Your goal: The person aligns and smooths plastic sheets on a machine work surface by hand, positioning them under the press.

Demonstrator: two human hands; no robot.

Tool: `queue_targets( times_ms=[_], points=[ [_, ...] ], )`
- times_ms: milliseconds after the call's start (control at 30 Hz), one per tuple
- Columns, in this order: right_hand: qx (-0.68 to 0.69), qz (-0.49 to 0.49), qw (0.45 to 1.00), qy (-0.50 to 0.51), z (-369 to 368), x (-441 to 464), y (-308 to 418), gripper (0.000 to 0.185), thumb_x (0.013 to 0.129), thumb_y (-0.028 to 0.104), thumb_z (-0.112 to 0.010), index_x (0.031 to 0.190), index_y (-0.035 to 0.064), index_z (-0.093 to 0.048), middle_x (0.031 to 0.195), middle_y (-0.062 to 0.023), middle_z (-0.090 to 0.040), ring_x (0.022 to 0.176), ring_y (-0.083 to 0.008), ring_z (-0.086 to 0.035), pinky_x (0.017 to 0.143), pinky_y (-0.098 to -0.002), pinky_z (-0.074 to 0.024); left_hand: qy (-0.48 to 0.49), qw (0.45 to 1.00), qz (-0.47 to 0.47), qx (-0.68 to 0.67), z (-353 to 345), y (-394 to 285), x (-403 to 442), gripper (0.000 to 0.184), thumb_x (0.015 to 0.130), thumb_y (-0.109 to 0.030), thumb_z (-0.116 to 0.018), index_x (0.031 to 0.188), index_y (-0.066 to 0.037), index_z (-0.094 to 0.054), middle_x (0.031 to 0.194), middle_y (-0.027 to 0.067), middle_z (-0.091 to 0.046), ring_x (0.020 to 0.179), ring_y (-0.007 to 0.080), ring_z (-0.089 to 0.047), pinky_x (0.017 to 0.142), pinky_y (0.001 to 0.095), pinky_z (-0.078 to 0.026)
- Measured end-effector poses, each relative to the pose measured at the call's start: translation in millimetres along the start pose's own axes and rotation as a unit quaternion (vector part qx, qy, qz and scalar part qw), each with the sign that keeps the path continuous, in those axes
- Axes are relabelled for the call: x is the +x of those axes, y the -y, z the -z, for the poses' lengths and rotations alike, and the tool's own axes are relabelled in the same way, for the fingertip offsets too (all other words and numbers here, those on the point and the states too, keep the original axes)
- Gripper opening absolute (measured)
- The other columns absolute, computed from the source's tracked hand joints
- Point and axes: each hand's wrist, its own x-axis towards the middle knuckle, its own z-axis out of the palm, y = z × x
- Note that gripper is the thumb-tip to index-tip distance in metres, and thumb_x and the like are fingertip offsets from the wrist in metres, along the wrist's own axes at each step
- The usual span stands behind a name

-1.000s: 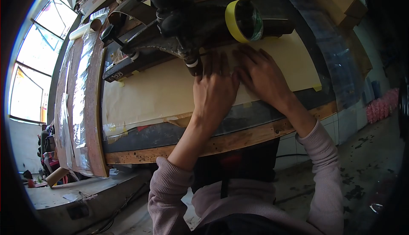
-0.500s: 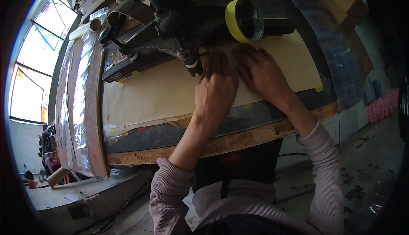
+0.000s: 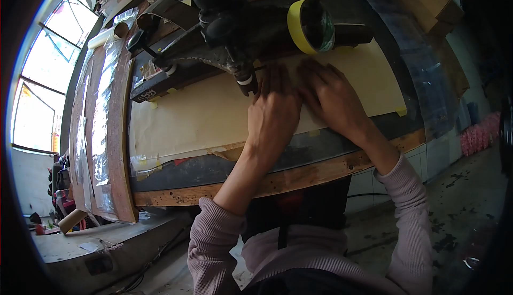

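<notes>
A large cream-coloured sheet (image 3: 197, 121) lies on a dark machine bed. My left hand (image 3: 274, 105) rests flat on it, fingers stretched away from me beside the dark machine head (image 3: 243, 78) with its white ring. Just to the right, my right hand (image 3: 332, 94) also lies on the sheet, its fingers reaching forward and slightly bent. The fingertips of both hands are in shadow near a dark bar (image 3: 347, 34), and I see nothing held in them. A roll of yellow tape (image 3: 299, 26) hangs above my right hand.
A wooden edge strip (image 3: 304, 175) runs along the front of the bed. Boards wrapped in plastic (image 3: 104, 140) stand at the left beneath a cardboard tube (image 3: 107, 36). Cardboard boxes (image 3: 417, 1) are at the back right, with a pink bundle (image 3: 479, 133) lower down.
Both hands stay on the sheet, with only slight movement of the right fingers. The whole view has shifted a little.
</notes>
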Motion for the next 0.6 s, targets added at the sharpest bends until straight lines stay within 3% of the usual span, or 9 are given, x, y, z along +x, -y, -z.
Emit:
queue_targets(
  times_ms=[367, 600],
  points=[
    [0.030, -0.023, 0.999, -0.002, -1.9, 0.9, 0.2, 0.030, 0.087, 0.013, -0.061, 0.110, -0.0064, -0.059, 0.119, -0.0230, -0.061, 0.106, -0.0371, -0.060, 0.098, -0.0426, -0.0463, 0.047, 0.999, -0.013, 0.002, 3.5, -3.5, -1.8, 0.048, 0.089, -0.013, -0.052, 0.127, 0.016, -0.046, 0.132, 0.0327, -0.048, 0.129, 0.0414, -0.045, 0.108, 0.0493, -0.038],
    [0.036, -0.032, 0.999, 0.001, -1.5, 2.0, 1.9, 0.031, 0.088, 0.012, -0.060, 0.112, -0.0068, -0.059, 0.119, -0.0234, -0.061, 0.109, -0.0374, -0.059, 0.100, -0.0425, -0.0453, 0.027, 0.999, -0.017, -0.003, 0.5, -1.5, -1.1, 0.050, 0.087, -0.015, -0.057, 0.125, 0.017, -0.048, 0.130, 0.0354, -0.048, 0.125, 0.0428, -0.048, 0.106, 0.0490, -0.041]
  ],
)
